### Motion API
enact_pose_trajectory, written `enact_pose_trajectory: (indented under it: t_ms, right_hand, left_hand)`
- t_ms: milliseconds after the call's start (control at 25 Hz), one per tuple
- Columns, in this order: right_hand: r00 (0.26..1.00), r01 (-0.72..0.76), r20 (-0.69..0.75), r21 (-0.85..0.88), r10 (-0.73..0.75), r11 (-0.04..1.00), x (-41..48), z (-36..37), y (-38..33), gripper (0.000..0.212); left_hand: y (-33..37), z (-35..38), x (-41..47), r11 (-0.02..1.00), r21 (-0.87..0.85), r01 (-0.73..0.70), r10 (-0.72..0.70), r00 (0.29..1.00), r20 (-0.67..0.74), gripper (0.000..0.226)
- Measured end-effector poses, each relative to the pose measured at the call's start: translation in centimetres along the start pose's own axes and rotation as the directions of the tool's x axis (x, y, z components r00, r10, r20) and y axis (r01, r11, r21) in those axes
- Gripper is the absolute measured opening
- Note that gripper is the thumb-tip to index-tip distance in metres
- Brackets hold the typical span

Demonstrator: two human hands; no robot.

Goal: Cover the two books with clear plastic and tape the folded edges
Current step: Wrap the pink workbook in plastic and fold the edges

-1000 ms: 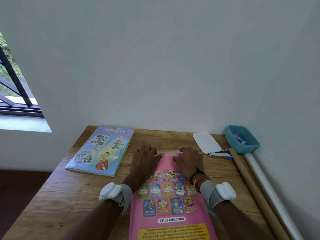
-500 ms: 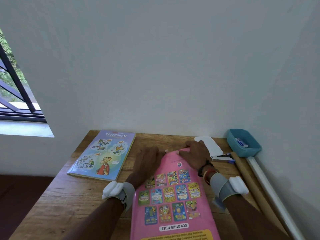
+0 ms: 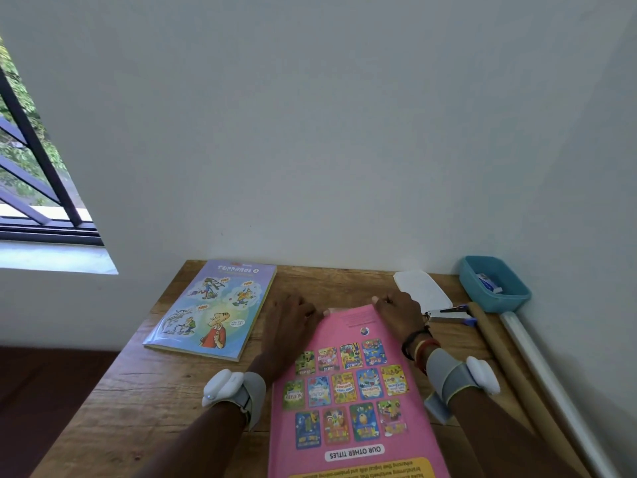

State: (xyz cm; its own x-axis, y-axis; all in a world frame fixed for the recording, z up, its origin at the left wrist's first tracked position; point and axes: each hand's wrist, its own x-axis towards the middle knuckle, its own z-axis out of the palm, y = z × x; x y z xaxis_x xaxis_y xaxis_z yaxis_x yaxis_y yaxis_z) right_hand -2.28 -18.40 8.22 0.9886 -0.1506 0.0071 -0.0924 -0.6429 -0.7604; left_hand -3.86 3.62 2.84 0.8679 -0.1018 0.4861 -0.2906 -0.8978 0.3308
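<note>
Right fingers [image 3: 379,301]: curled over the far right corner of the pink book [image 3: 351,391], gripping its edge; the thumb is hidden.
Left fingers [image 3: 312,313]: loosely bent, pressing down on the far left corner, tips at the far edge.
Right hand [image 3: 396,313]: knuckles raised, over the book's far right corner.
Left hand [image 3: 286,326]: palm down, half on the book, half on the table [image 3: 138,408].
Wrists: each has a grey band with a white device; the right also wears dark and red bracelets [image 3: 418,346].
Pink book: flat on the table in front of the person, back cover up.
Blue book [image 3: 210,308]: closed, cartoon cover up, at the far left of the table, well apart from the pink one.
White pad [image 3: 422,291]: just beyond the right hand, by the wall.
Metal tool [image 3: 448,314]: beside the right hand; its kind is unclear.
Teal tray [image 3: 510,301]: far right corner, a small white-and-blue item inside.
Brown tube [image 3: 503,360] and white tube [image 3: 551,381]: side by side along the right wall.
</note>
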Motion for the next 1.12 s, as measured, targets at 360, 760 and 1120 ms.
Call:
enact_pose_trajectory:
  t_ms: [360,760,1120]
  right_hand:
    - [0.992,0.027,-0.109,-0.29,-0.062,0.956,-0.2,1.7,1.8,0.017]
    - [0.874,0.366,0.066,-0.743,-0.482,0.561,-4.6,5.2,0.2,0.018]
    - [0.971,0.185,0.005,-0.644,-0.237,0.743,-6.3,4.4,2.3,0.058]
  left_hand:
    - [3.0,0.7,0.8,1.0,-0.013,0.012,-0.01,0.995,0.098,0.029]
    - [4.4,1.1,0.6,0.978,-0.169,0.122,-0.11,0.991,0.079,0.025]
    - [4.2,0.4,-0.1,0.984,-0.109,0.142,-0.137,0.989,0.048,0.026]
